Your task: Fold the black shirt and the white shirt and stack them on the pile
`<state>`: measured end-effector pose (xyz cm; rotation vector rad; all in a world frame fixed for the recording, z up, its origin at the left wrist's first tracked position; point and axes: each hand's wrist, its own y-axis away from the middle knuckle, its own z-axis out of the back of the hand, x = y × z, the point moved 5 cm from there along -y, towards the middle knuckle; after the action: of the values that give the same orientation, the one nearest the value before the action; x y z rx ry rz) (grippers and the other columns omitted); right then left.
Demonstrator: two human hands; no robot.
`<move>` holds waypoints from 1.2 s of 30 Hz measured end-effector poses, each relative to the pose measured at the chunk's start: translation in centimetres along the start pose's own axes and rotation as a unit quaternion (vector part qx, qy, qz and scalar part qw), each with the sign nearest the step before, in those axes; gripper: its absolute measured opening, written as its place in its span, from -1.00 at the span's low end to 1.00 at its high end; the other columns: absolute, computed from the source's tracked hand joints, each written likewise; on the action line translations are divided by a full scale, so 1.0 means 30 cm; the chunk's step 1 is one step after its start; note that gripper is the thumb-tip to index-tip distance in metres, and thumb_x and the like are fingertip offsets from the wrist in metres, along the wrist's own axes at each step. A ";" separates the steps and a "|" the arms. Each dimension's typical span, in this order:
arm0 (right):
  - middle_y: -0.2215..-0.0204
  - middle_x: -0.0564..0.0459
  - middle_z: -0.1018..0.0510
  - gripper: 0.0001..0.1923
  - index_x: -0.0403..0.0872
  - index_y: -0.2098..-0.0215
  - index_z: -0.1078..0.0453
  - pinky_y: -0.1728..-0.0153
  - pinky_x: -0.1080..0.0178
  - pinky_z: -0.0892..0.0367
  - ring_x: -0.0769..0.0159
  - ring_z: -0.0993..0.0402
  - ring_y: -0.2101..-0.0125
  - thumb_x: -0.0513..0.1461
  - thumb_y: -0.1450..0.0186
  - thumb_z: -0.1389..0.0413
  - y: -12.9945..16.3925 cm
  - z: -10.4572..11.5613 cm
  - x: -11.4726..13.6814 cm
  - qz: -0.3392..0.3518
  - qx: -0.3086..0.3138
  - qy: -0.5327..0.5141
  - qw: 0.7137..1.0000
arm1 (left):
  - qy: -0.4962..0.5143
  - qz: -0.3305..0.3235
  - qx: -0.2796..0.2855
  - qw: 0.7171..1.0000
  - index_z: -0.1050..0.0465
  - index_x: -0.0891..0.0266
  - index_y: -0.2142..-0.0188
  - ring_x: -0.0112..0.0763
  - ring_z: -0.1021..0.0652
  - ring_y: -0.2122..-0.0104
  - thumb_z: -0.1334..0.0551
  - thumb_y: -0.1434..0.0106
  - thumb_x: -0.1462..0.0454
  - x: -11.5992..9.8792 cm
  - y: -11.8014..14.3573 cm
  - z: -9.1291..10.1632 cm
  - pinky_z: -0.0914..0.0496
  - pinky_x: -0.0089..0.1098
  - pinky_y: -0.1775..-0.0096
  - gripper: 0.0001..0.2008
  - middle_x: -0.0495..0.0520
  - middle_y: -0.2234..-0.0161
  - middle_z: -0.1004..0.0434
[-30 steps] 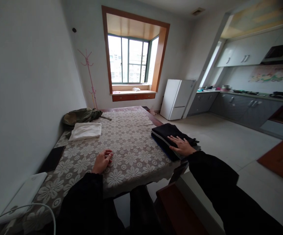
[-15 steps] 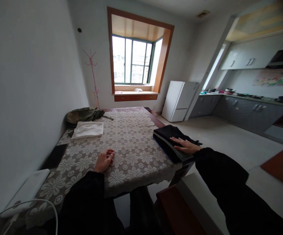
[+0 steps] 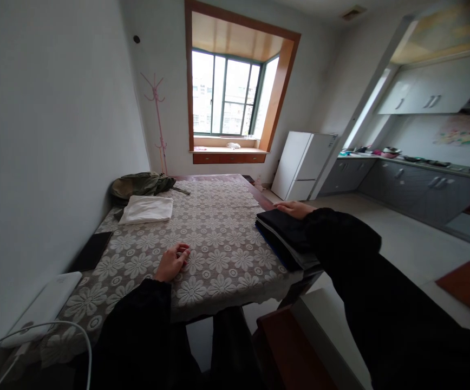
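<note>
Room: pale walls, a wood-framed window (image 3: 229,95) in the far wall, a pink coat stand (image 3: 160,122) left of it. White fridge (image 3: 300,162) right of the window; farther right, a kitchen run with grey lower cabinets (image 3: 413,181).

Surface: tabletop (image 3: 256,193) against the left wall, reddish wood showing along its far right side. Flower-patterned lace cloth (image 3: 214,227) over most of it. Along the wall, far to near: green bag (image 3: 143,184), folded white cloth (image 3: 148,209) in front of it, dark flat object (image 3: 92,251), white flat device (image 3: 46,309) with a white cable (image 3: 87,341).

Folded dark clothes (image 3: 284,230) lie stacked at the right edge, black uppermost, grey and blue layers below. Right hand (image 3: 295,209) over the stack's far edge, fingers extended, grip open; contact pressure cannot be told. Its sleeve hides the stack's right side, so any overhang there is unclear.

Left hand (image 3: 173,262) low on the lace near the front edge, fingers loosely curled, grip slack and open.

Edges and room: broad stretch of lace between left hand and stack, running on to the far end. Front edge close to the body. Beyond the right edge, pale floor (image 3: 381,219) opens toward the cabinets.
</note>
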<state>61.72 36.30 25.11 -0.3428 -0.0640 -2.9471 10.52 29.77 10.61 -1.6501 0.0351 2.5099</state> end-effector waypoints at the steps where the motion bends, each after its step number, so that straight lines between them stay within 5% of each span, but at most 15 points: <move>1: -0.28 -0.05 -0.47 -0.15 -0.01 -0.33 -0.40 -0.36 0.02 -0.17 -0.05 -0.36 -0.28 0.30 -0.40 0.24 -0.043 0.007 -0.005 -0.003 -0.014 0.008 1.000 | 0.000 0.002 0.001 1.000 -0.52 0.20 0.08 -0.35 -0.63 0.46 -0.25 -0.24 0.10 -0.001 0.000 0.000 -0.46 -0.45 0.59 -0.68 0.17 0.13 -0.68; 5: -0.41 -0.02 -0.28 -0.22 -0.02 -0.45 -0.21 -0.42 0.02 -0.02 0.05 -0.15 -0.40 0.16 -0.47 0.33 -0.147 -0.101 -0.033 -0.008 -0.019 0.044 0.999 | -0.001 0.005 0.003 1.000 -0.52 0.19 0.07 -0.35 -0.63 0.45 -0.26 -0.24 0.09 -0.003 0.001 0.001 -0.46 -0.45 0.59 -0.67 0.16 0.13 -0.68; 9: -0.44 0.07 -0.21 -0.33 0.14 -0.47 -0.14 -0.41 -0.21 0.05 0.02 0.01 -0.45 0.03 -0.47 0.28 -0.143 -0.312 -0.073 -0.029 0.024 0.064 0.997 | -0.004 0.001 0.002 1.000 -0.52 0.19 0.09 -0.33 -0.63 0.45 -0.25 -0.24 0.06 0.003 -0.002 0.000 -0.47 -0.43 0.59 -0.66 0.16 0.14 -0.68; 12: -0.49 0.10 -0.05 -0.33 0.14 -0.50 -0.05 -0.41 -0.28 0.14 0.02 0.17 -0.48 -0.06 -0.46 0.31 -0.129 -0.390 -0.102 -0.041 0.036 0.078 0.995 | -0.005 0.001 0.005 1.000 -0.52 0.19 0.10 -0.33 -0.64 0.45 -0.26 -0.24 0.05 0.005 -0.001 -0.003 -0.47 -0.43 0.59 -0.67 0.16 0.14 -0.68; 21: -0.48 0.13 -0.07 -0.35 0.21 -0.49 -0.07 -0.40 -0.31 0.15 -0.02 0.16 -0.48 -0.05 -0.44 0.18 -0.149 -0.367 -0.096 -0.029 0.026 0.070 0.997 | -0.014 -0.008 -0.002 1.000 -0.52 0.18 0.10 -0.35 -0.62 0.46 -0.26 -0.25 0.07 -0.009 0.011 -0.003 -0.45 -0.45 0.58 -0.68 0.15 0.16 -0.68; 27: -0.42 0.13 -0.23 -0.38 0.07 -0.41 -0.29 -0.45 0.07 0.06 0.20 0.00 -0.45 -0.10 -0.43 0.16 -0.138 -0.340 -0.030 0.034 0.037 0.038 0.998 | -0.007 -0.007 -0.002 1.000 -0.54 0.18 0.10 -0.35 -0.61 0.46 -0.26 -0.23 0.06 -0.013 0.013 -0.003 -0.44 -0.45 0.58 -0.67 0.14 0.17 -0.69; 36: -0.36 0.05 -0.35 -0.44 0.13 -0.34 -0.38 -0.42 -0.04 -0.02 0.08 -0.08 -0.42 -0.02 -0.44 0.09 -0.122 -0.328 0.037 0.018 0.063 0.038 0.997 | 0.002 0.003 0.000 1.000 -0.55 0.18 0.12 -0.35 -0.62 0.46 -0.28 -0.22 0.05 0.000 0.007 -0.003 -0.41 -0.45 0.59 -0.68 0.16 0.14 -0.69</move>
<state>57.82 39.11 15.72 -0.2107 -0.2310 -2.8991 10.57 29.56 10.56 -1.6578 0.0419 2.5112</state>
